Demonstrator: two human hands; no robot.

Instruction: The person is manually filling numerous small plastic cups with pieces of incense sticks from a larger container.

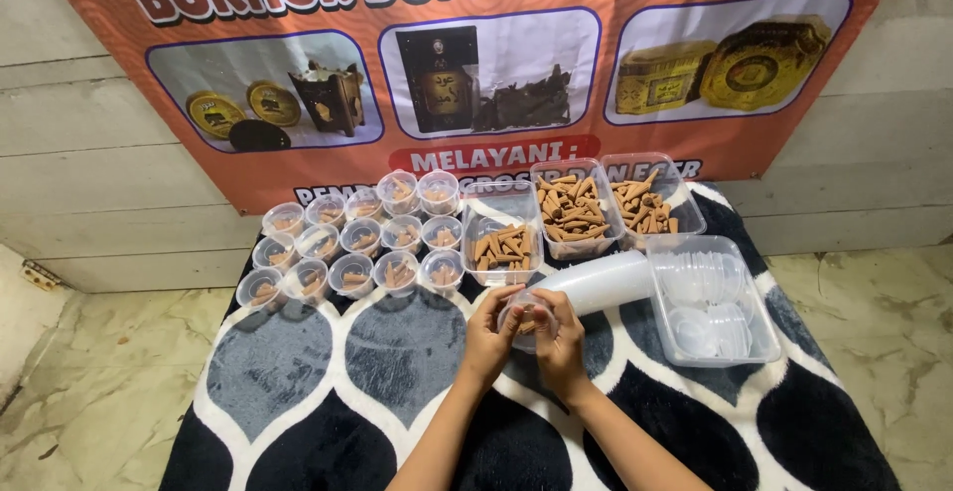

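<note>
At table centre, the left hand (491, 327) and right hand (558, 332) are gripping a small round clear plastic cup (526, 314) holding brown incense cones, at six o'clock of the cone-filled rectangular clear tray (503, 243). Judged advisable: both hands should be holding it level and pressing evenly around the rim.

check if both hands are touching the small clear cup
Touching. The head view shows the left hand and right hand wrapped around the small clear cup, fingers pressed on its sides.

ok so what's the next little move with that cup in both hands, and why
Probably set the small clear cup, held between the left hand and right hand, down beside the filled cups. It seems to hold brown cones already, and the filled ones stand in rows at the left.
</note>
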